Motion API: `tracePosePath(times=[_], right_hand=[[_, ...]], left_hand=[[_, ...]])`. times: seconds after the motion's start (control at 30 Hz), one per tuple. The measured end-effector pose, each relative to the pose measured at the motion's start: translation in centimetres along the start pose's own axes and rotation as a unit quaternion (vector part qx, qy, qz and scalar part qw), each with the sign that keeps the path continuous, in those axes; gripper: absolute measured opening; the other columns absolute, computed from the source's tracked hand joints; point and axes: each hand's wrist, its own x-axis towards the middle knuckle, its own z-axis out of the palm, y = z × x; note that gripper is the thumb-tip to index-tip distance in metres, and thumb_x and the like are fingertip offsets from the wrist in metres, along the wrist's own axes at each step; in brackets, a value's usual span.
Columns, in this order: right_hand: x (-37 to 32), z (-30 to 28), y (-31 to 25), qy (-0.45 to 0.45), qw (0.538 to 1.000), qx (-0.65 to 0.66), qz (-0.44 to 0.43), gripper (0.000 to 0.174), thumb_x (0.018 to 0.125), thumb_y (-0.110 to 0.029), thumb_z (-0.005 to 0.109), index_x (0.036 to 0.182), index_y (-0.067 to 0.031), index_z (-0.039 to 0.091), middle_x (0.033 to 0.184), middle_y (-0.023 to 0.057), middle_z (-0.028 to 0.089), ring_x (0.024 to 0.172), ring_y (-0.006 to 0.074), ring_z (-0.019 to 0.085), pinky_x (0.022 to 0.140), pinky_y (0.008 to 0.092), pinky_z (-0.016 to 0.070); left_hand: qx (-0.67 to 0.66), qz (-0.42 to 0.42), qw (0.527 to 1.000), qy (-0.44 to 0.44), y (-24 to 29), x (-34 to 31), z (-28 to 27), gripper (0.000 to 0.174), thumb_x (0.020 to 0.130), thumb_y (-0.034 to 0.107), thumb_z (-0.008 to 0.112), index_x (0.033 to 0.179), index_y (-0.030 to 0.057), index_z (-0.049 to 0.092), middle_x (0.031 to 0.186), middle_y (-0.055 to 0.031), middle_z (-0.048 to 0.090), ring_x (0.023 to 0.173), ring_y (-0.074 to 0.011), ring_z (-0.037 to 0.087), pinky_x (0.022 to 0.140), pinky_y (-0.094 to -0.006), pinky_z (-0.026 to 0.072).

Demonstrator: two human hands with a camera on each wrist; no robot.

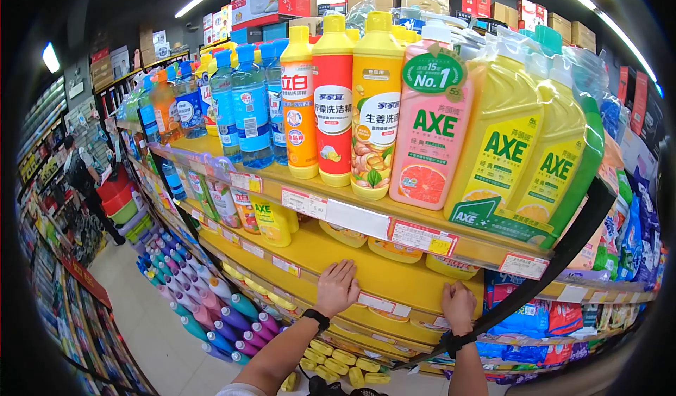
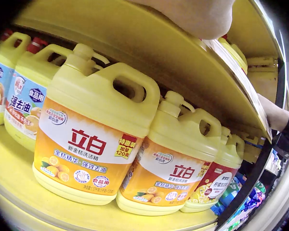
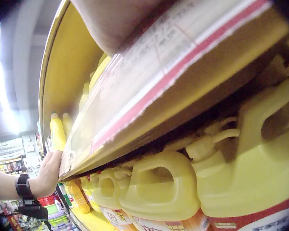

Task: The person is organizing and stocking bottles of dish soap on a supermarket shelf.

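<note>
In the head view my left hand rests with straight fingers on the bare front of a yellow shelf. To the right, my right hand is at the same shelf's front edge, holding nothing that shows; its fingers are foreshortened. Yellow dish soap jugs stand deeper on this shelf, partly hidden by the board above. A yellow AXE bottle is left of my left hand. The left wrist view shows large handled dish soap jugs on the tier below. Similar jugs appear under the price strip in the right wrist view.
The upper shelf holds a red dish soap bottle, a pink AXE bottle and several others. Coloured bottles stand on the floor at left, and yellow packs lie below. A black post bounds the right. Another person is in the aisle.
</note>
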Motion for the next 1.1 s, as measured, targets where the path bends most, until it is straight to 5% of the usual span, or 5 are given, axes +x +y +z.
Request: tracePosePath(times=[1.1], right_hand=[[0.0, -0.2, -0.2, 0.004, 1.000, 0.013, -0.011, 0.029, 0.092, -0.023, 0.063, 0.074, -0.0005, 0.059, 0.071, 0.0197, 0.065, 0.071, 0.0428, 0.064, 0.064, 0.0531, 0.0469]], left_hand=[[-0.006, 0.006, 1.000, -0.005, -0.1, -0.1, 0.1, 0.031, 0.086, 0.016, 0.058, 0.104, -0.0065, 0.068, 0.114, -0.0213, 0.069, 0.112, -0.0350, 0.065, 0.100, -0.0458, 0.0466]])
